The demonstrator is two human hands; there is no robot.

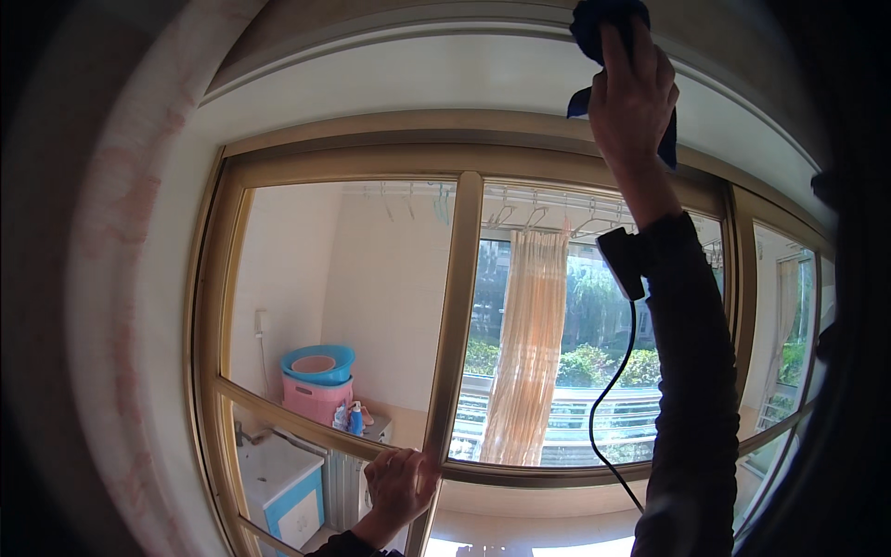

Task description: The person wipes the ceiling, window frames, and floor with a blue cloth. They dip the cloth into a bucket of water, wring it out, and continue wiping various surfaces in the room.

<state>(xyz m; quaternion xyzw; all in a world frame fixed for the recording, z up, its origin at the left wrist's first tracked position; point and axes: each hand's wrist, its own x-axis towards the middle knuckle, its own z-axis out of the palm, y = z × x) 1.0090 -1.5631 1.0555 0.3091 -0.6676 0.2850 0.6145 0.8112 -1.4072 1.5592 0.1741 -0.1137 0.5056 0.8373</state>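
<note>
High at the upper right, my right hand [633,104] presses a dark blue cloth [610,28] against the trim above the window frame; part of the cloth hangs beside the wrist. A black device [621,263] with a cable sits at that wrist. Lower down, my left hand [400,480] grips the gold-coloured metal frame [452,327] where an upright meets a crossbar. The glazed frame spans the view, with the white upper reveal [418,76] above it.
Through the glass are a beige curtain [532,334], clothes hangers [534,216], a pink basket [317,400] with a blue basin [334,376] on it, a blue bottle [356,419] and a white sink [278,466]. A pink-patterned curtain or trim [129,313] borders the left side.
</note>
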